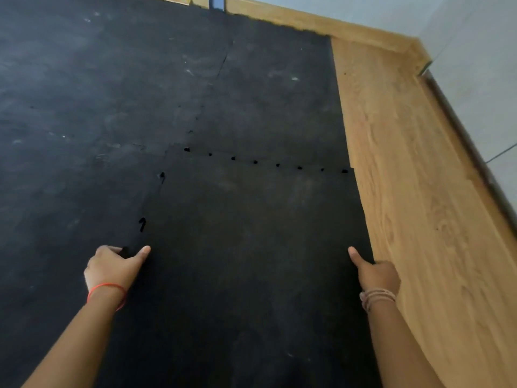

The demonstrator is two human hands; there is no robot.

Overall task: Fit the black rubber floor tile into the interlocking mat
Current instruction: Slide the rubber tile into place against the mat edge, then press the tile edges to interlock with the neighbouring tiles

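Observation:
A black rubber floor tile (251, 233) lies in front of me, its far edge along a row of small gaps in the seam with the interlocking mat (112, 93). Its left edge meets the mat along a notched seam with a few dark gaps. My left hand (112, 267) grips the tile's left edge, thumb on top and fingers curled under. My right hand (375, 273) grips the tile's right edge the same way, thumb pointing forward on the rubber.
A strip of bare wooden floor (419, 191) runs along the right of the mat. A wooden skirting board (363, 35) and white wall (475, 79) close the far right corner.

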